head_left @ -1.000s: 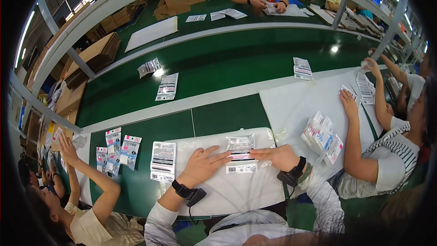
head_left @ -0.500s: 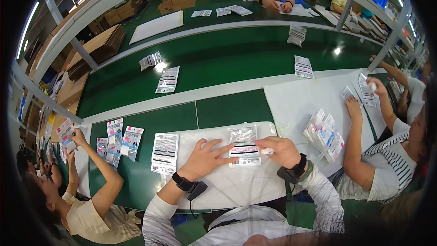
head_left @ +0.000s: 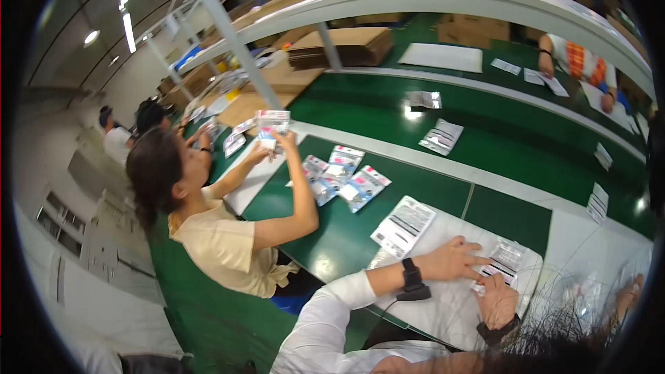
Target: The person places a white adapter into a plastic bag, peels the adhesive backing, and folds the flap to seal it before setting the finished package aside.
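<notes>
A flat white printed pouch (head_left: 507,255) lies on the white mat (head_left: 447,315) before me. My left hand (head_left: 451,260) rests at its left edge, fingers stretched out and spread, with the fingertips on the pouch. At the pouch's lower edge is my right hand (head_left: 497,300), its fingers curled in. What those fingers hold, if anything, is hidden. Another printed pouch (head_left: 404,226) lies to the left, partly over the mat's edge.
On my left a co-worker (head_left: 225,218) holds up a pouch (head_left: 272,125); several pouches (head_left: 344,164) lie nearby. Beyond a white rail, more pouches (head_left: 441,136) lie on the green surface (head_left: 360,107). Someone in an orange-patterned top (head_left: 576,61) works opposite. Another person's hand (head_left: 629,296) shows at right.
The view has swung left, bringing the co-worker on that side fully in. My left hand stays spread at the pouch. The small white thing at my right fingers no longer shows.
</notes>
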A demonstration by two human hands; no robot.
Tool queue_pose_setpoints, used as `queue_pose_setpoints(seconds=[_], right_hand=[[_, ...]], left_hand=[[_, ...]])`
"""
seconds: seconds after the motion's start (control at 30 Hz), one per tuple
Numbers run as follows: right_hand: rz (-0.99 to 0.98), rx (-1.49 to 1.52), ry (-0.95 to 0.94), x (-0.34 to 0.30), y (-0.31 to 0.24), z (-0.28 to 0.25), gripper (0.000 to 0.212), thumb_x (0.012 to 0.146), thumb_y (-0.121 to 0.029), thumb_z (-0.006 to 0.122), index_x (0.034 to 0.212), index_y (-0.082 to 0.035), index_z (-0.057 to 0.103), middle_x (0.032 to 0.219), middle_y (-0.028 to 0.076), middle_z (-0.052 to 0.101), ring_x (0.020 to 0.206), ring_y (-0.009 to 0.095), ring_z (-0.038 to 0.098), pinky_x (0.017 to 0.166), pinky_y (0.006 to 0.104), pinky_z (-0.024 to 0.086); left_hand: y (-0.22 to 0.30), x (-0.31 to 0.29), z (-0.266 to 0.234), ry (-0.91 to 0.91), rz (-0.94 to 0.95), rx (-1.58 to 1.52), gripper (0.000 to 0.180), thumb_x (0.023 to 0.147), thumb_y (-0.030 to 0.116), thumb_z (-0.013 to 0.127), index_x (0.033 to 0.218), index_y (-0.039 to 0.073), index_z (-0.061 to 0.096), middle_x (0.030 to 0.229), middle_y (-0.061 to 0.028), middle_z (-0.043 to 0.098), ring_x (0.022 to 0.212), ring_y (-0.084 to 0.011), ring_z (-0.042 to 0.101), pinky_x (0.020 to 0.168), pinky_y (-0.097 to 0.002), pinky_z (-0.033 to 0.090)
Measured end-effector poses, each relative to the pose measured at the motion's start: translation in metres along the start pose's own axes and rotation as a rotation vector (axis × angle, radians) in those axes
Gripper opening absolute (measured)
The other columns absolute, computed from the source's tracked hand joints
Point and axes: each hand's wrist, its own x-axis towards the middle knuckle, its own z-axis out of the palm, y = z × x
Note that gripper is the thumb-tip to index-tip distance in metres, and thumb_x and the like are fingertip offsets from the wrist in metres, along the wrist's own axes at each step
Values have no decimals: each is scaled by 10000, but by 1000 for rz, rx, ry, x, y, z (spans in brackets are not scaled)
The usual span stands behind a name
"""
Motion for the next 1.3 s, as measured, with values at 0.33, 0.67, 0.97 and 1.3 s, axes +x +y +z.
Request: queue_pose_setpoints(seconds=[0.33, 0.67, 0.97, 1.3], right_hand=[[61, -35, 75, 9, 17, 1, 250, 691, -168, 801, 868, -119, 632, 881, 87, 606, 677, 325, 640, 587, 450, 512], [-103, 1, -61, 0, 9, -13, 306, 872, -204, 646, 1164, -112, 639, 1084, 144, 646, 961, 332, 613, 834, 416, 487], [-112, 133, -92, 6, 30, -4, 275, 961, -204, 566, 1183, -63, 646, 1181, 177, 652, 1085, 361, 594, 940, 427, 470], [249, 416, -206, -29, 68, -54, 325, 989, -218, 541, 1216, 12, 578, 1146, 245, 618, 1054, 415, 583, 912, 462, 461]], left_hand=[[-7, 8, 4, 66, 29, -24, 355, 899, 199, 536, 1158, 384, 693, 1479, 32, 487, 1303, -301, 443, 932, -429, 375], [-2, 9, 12, 120, 58, -45, 302, 894, 254, 543, 1091, 403, 716, 1455, 35, 515, 1277, -293, 444, 895, -425, 361], [-2, 10, 5, 0, 26, -87, 372, 892, 197, 550, 1152, 421, 692, 1482, 39, 487, 1336, -292, 412, 959, -440, 357], [-2, 4, 9, 21, 19, -103, 393, 912, 181, 531, 1174, 434, 679, 1496, 40, 472, 1341, -298, 407, 965, -438, 354]])
